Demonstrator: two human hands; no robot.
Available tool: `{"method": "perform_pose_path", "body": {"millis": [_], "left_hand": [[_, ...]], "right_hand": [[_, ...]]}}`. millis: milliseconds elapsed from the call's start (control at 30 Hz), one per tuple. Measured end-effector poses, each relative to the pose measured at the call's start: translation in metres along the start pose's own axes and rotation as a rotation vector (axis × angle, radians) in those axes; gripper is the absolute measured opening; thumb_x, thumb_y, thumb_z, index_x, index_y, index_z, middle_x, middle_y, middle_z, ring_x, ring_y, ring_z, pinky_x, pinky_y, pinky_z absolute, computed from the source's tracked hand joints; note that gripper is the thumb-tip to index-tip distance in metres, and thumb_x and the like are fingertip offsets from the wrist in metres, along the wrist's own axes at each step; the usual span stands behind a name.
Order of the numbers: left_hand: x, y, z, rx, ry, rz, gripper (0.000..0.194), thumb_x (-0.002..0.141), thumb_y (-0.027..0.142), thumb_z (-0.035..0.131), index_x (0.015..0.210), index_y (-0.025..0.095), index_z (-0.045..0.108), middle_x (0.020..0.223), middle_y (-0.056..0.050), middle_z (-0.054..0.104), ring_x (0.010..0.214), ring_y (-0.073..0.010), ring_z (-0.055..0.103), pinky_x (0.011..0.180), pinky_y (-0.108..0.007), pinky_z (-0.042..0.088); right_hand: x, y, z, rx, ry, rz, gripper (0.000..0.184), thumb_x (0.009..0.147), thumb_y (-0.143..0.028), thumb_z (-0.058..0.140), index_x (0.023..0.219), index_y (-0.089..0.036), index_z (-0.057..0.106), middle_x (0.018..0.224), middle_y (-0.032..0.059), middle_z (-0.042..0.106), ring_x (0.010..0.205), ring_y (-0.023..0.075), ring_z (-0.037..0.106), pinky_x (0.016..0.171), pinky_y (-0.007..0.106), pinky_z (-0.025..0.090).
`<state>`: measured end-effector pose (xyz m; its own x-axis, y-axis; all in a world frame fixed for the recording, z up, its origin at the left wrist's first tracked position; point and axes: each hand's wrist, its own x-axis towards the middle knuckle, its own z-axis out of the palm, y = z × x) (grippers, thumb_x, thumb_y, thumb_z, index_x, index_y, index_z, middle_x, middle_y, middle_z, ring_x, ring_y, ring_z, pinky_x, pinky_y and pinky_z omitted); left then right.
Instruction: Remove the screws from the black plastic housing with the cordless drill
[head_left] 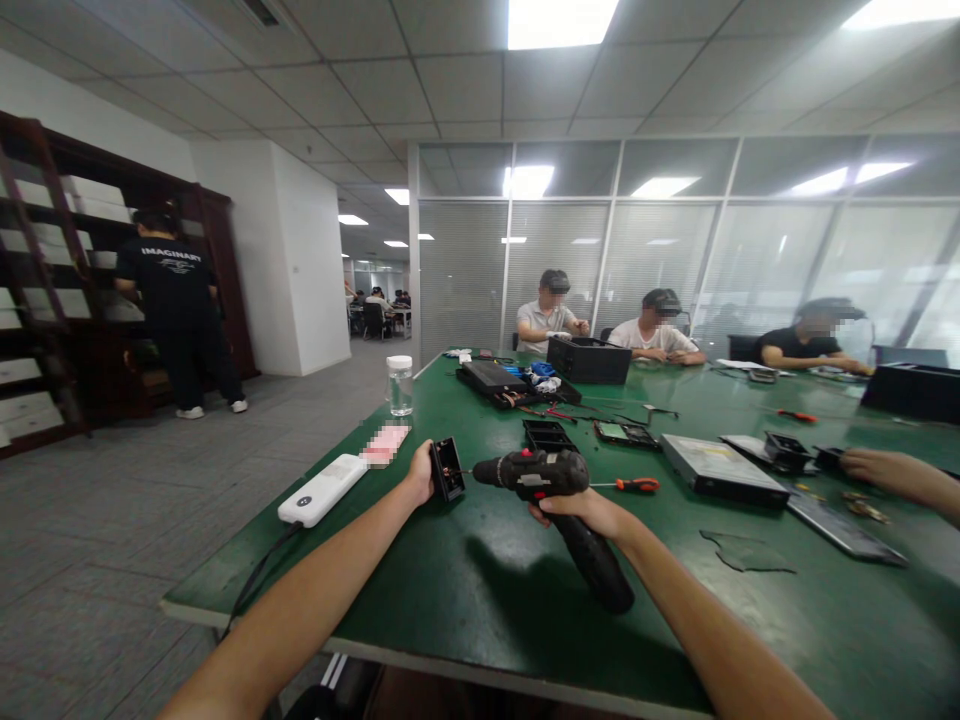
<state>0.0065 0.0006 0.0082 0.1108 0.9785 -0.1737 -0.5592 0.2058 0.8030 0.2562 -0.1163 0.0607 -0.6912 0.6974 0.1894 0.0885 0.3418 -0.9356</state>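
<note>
My right hand point(581, 512) is wrapped round the grip of a black cordless drill point(532, 472), with a finger by its red trigger. The drill points left, and its thin bit reaches towards a small black plastic housing point(448, 470). My left hand point(421, 475) holds that housing tilted on edge above the green table, its open side facing the drill. Whether the bit touches a screw inside, I cannot tell. Behind the drill lie a black frame-like part point(547, 436) and a screwdriver point(636, 485) with an orange and black handle.
A white power bank point(324, 490) with a cable and a clear jar point(400, 388) stand at the left edge. An optical drive point(721, 470) lies right, near a co-worker's hand point(896, 470). Farther back are a black case point(589, 360) and several seated people.
</note>
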Motion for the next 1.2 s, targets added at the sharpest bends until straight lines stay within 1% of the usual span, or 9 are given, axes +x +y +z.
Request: {"method": "perform_pose_path", "body": {"millis": [167, 567, 667, 833, 967, 1100, 1200], "left_hand": [[0.0036, -0.0007, -0.0017, -0.003, 0.018, -0.016, 0.028, 0.066, 0.04, 0.037, 0.058, 0.015, 0.046, 0.046, 0.0, 0.045, 0.037, -0.0123, 0.044, 0.041, -0.027, 0.038], [0.0032, -0.0001, -0.0018, -0.033, -0.004, -0.033, 0.028, 0.066, 0.04, 0.037, 0.057, 0.015, 0.046, 0.046, -0.001, 0.045, 0.037, -0.0123, 0.044, 0.041, -0.027, 0.038], [0.0056, -0.0013, -0.0033, -0.03, 0.014, -0.025, 0.028, 0.066, 0.04, 0.037, 0.057, 0.015, 0.046, 0.046, 0.0, 0.045, 0.037, -0.0122, 0.044, 0.041, -0.027, 0.038], [0.0097, -0.0032, -0.0057, -0.018, -0.008, -0.012, 0.028, 0.065, 0.041, 0.038, 0.058, 0.015, 0.046, 0.046, 0.0, 0.045, 0.037, -0.0121, 0.044, 0.042, -0.026, 0.039], [0.0072, -0.0022, -0.004, -0.016, -0.008, -0.007, 0.028, 0.066, 0.041, 0.037, 0.059, 0.015, 0.046, 0.046, 0.0, 0.045, 0.037, -0.0121, 0.044, 0.041, -0.026, 0.038], [0.0027, -0.0005, -0.0011, -0.022, 0.021, -0.035, 0.029, 0.067, 0.04, 0.036, 0.058, 0.015, 0.045, 0.045, 0.0, 0.044, 0.036, -0.012, 0.043, 0.04, -0.026, 0.038], [0.0015, -0.0003, -0.0005, -0.02, 0.013, -0.022, 0.028, 0.066, 0.04, 0.036, 0.056, 0.015, 0.045, 0.045, -0.001, 0.045, 0.036, -0.0124, 0.043, 0.04, -0.027, 0.038]], "right_hand": [[0.0006, 0.0013, 0.0005, 0.026, 0.009, -0.006, 0.023, 0.069, -0.028, 0.047, 0.079, -0.008, 0.051, 0.066, 0.0039, 0.049, 0.06, 0.0112, 0.045, 0.062, 0.027, 0.035], [0.0001, 0.0016, -0.0004, 0.039, 0.017, 0.015, 0.023, 0.068, -0.028, 0.048, 0.078, -0.007, 0.052, 0.067, 0.0045, 0.049, 0.061, 0.0115, 0.045, 0.062, 0.027, 0.036], [0.0001, 0.0004, 0.0001, 0.047, 0.013, 0.016, 0.023, 0.068, -0.029, 0.048, 0.077, -0.008, 0.052, 0.066, 0.004, 0.049, 0.06, 0.0112, 0.044, 0.062, 0.027, 0.036], [0.0008, 0.0009, 0.0009, 0.059, 0.019, 0.009, 0.022, 0.068, -0.028, 0.048, 0.078, -0.008, 0.051, 0.066, 0.0038, 0.049, 0.06, 0.0107, 0.044, 0.062, 0.027, 0.036], [0.001, 0.0015, 0.0011, 0.062, 0.01, 0.008, 0.023, 0.069, -0.027, 0.048, 0.08, -0.007, 0.051, 0.067, 0.0042, 0.049, 0.06, 0.0106, 0.045, 0.062, 0.027, 0.036], [0.0007, -0.0001, 0.0013, 0.053, 0.009, 0.006, 0.024, 0.068, -0.029, 0.048, 0.078, -0.008, 0.052, 0.067, 0.0041, 0.049, 0.06, 0.0105, 0.045, 0.062, 0.027, 0.036], [0.0006, -0.0007, 0.0011, 0.044, 0.017, 0.009, 0.025, 0.068, -0.03, 0.048, 0.078, -0.008, 0.052, 0.067, 0.0045, 0.049, 0.06, 0.011, 0.045, 0.062, 0.027, 0.036]]}}
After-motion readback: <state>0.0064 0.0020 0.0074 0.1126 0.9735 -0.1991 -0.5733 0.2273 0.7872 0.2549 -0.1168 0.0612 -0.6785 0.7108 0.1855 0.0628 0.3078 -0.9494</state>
